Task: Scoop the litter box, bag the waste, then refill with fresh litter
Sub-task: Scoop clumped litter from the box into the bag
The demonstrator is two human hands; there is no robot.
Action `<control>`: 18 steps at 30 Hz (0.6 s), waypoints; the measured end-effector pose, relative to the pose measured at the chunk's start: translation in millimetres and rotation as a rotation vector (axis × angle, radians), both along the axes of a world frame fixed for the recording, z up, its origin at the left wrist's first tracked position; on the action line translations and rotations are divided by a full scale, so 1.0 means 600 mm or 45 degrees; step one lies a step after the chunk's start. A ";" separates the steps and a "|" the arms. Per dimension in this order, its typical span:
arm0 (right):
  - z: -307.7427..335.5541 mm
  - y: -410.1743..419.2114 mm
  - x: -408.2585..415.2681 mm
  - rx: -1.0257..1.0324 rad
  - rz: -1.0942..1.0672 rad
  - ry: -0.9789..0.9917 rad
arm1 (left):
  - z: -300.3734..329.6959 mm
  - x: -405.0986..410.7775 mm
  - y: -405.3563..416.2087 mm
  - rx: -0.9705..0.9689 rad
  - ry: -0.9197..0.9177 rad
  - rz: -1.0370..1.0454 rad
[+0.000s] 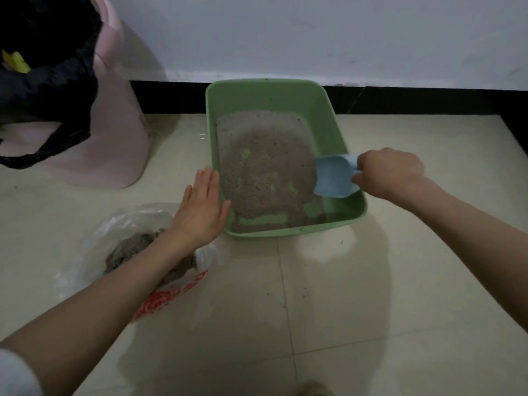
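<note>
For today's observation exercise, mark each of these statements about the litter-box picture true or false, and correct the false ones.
1. The right hand grips a blue scoop inside the green litter box. True.
2. The left hand holds the clear plastic bag. False: it is open, fingers straight, at the box's left rim.
3. The plastic bag already holds some grey litter. True.
4. The litter box sits on a table. False: it sits on the tiled floor, by the wall.
5. The pink bin stands to the right of the box. False: it stands to the left.
</note>
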State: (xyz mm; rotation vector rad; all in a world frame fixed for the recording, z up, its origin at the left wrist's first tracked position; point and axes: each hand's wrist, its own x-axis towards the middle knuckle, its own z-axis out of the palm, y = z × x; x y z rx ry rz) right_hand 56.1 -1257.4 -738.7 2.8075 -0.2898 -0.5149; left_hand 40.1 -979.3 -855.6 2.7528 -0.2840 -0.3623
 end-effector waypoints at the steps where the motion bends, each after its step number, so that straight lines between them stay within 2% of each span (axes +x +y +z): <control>1: 0.000 0.011 0.004 -0.120 0.073 0.068 | -0.005 0.007 -0.008 0.054 0.029 -0.013; 5: -0.002 0.047 0.013 -0.325 0.297 0.300 | -0.029 0.007 -0.021 0.107 0.006 0.000; 8: -0.010 0.062 0.017 -0.331 0.431 0.379 | -0.037 0.004 -0.021 0.089 -0.058 0.003; 11: -0.016 0.072 0.021 -0.285 0.480 0.353 | -0.037 0.005 -0.021 0.080 -0.074 -0.002; 14: -0.015 0.063 0.034 -0.128 0.403 0.315 | -0.039 0.005 -0.022 0.066 -0.078 0.004; 18: -0.019 0.035 0.053 0.387 0.093 0.276 | -0.040 0.004 -0.020 0.064 -0.088 0.008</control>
